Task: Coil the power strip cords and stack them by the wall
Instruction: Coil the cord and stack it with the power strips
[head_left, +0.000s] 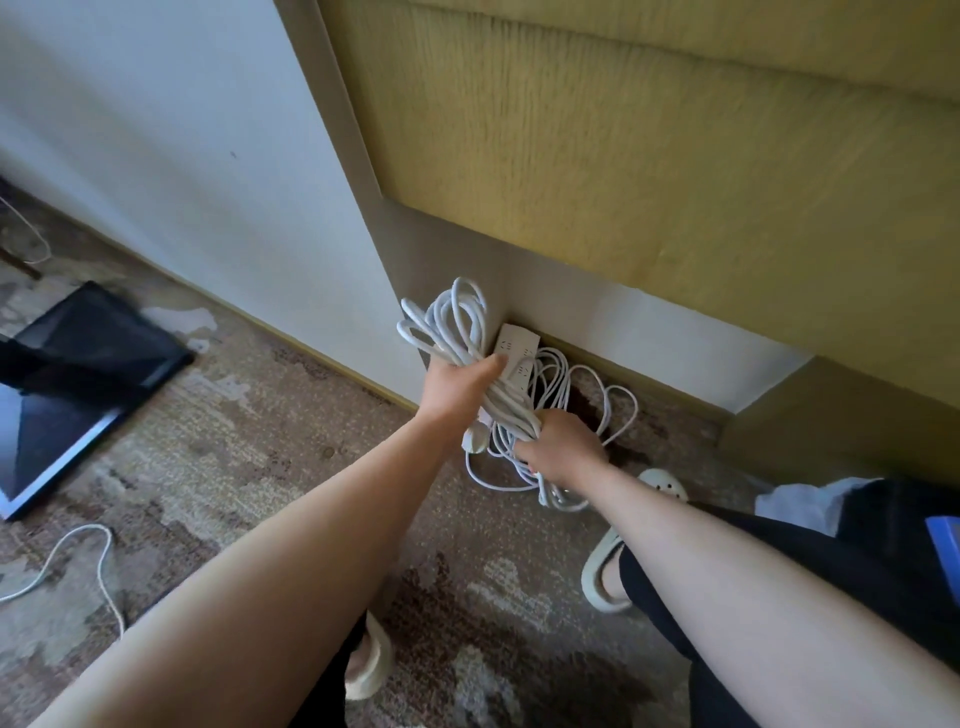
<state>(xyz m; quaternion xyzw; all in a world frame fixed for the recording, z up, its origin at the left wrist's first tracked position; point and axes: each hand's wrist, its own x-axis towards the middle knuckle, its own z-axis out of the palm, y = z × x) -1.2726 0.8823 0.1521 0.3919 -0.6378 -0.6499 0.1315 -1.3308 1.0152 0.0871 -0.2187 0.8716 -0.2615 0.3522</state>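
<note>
**Operator:** Head view, the only one I have. My left hand is clenched round the upper part of the coiled cord bundle. My right hand grasps the lower end of that same bundle. Neither hand is released.

**Supervisor:** State the long axis.

**Operator:** The bundle runs on a diagonal between my two grips. Its free loops fan out beyond the left hand, up and away from me, toward the wall corner. The white plug hangs just beneath the left wrist.

**Supervisor:** Where is the drop site, relative to the grip?

**Operator:** The power strip lies just past the left thumb, on the far side, against the base of the wall. A second coil rests on the carpet under and beyond my right hand. I cannot tell whether the strip belongs to the held bundle or to the floor coil.

**Supervisor:** Which hand leads?

**Operator:** In my judgement the left hand is nearer the wall. The move turns on lowering the bundle forward and down onto that floor coil.
</note>
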